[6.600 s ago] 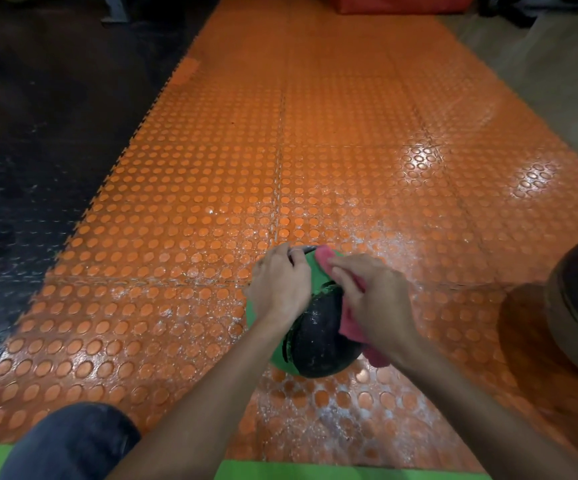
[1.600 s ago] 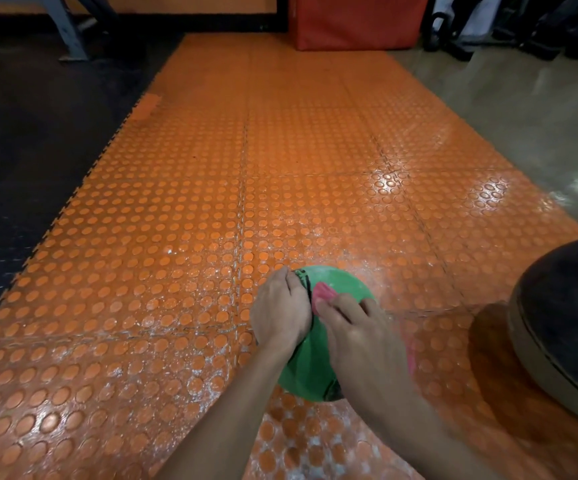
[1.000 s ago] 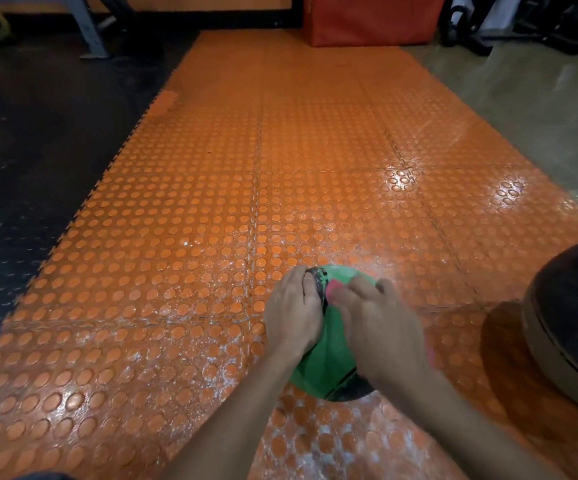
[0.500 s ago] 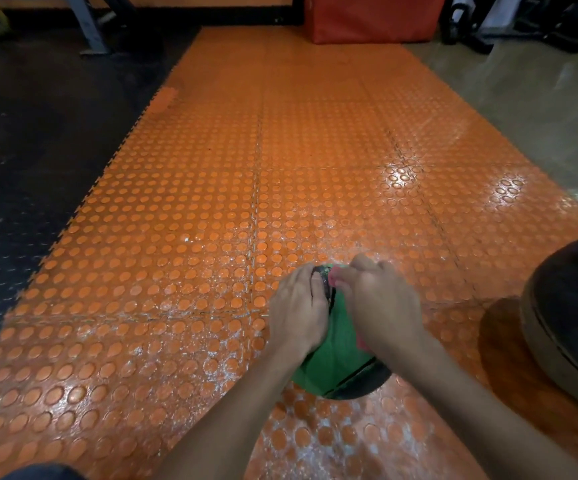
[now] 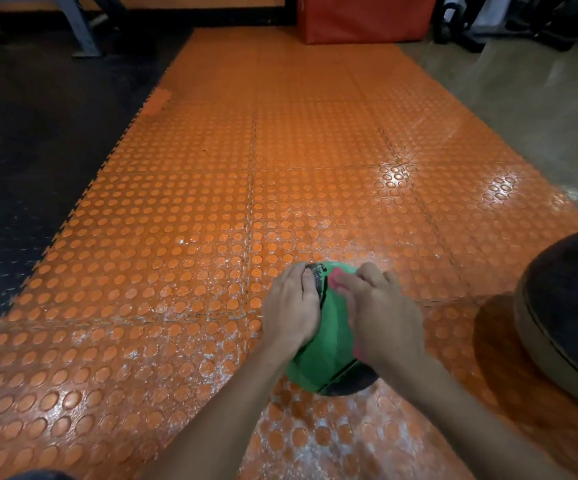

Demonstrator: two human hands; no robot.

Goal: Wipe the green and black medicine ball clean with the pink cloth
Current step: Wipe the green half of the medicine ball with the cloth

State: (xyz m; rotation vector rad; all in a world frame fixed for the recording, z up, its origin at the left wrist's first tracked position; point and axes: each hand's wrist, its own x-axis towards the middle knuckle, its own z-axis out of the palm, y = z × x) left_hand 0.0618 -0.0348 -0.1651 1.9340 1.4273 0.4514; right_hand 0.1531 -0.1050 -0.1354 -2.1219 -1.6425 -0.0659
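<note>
The green and black medicine ball sits on the orange studded mat, low and right of centre. My left hand grips its left side, fingers curled over the top by a black marking. My right hand covers the ball's right side and presses the pink cloth against it. Only a pink corner near the fingertips and a thin strip under the palm show. A green panel faces me, with a black panel at the bottom right.
The orange studded mat runs away from me, dusted with white powder near the ball. A big dark ball lies at the right edge. Black rubber flooring lies left, a red padded block at the far end, bare concrete right.
Over several seconds the ball has turned, so green now faces me instead of black. In the last half second my hands and the cloth stayed nearly still on top.
</note>
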